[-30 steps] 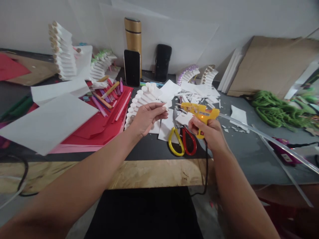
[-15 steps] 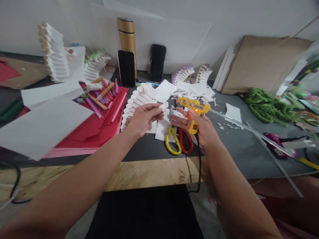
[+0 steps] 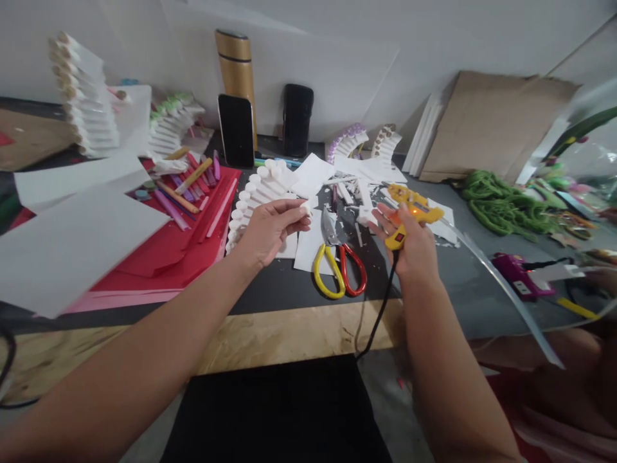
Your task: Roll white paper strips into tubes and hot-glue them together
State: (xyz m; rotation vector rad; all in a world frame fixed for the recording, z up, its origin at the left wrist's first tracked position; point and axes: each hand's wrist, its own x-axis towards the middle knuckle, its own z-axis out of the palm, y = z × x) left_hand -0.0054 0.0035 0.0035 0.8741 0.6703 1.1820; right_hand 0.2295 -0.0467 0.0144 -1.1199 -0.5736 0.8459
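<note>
My left hand pinches a small white piece between thumb and fingertips; its exact kind is too small to make out. Just behind that hand lies a row of white rolled tubes joined side by side. In my right hand rests a yellow glue gun, its orange light lit and a long clear glue stick trailing from its back. Some of the right fingers are stretched out below the nozzle. Between my hands, scissors with one yellow and one red handle lie on the table.
White paper scraps cover the middle back. Red sheets and white paper lie left. Two phones and a gold bottle stand behind. Green cords and a purple power strip sit right, near another person.
My right hand has moved to the right with the glue gun, away from my left hand, uncovering the scissor blades. The left hand still pinches the white piece.
</note>
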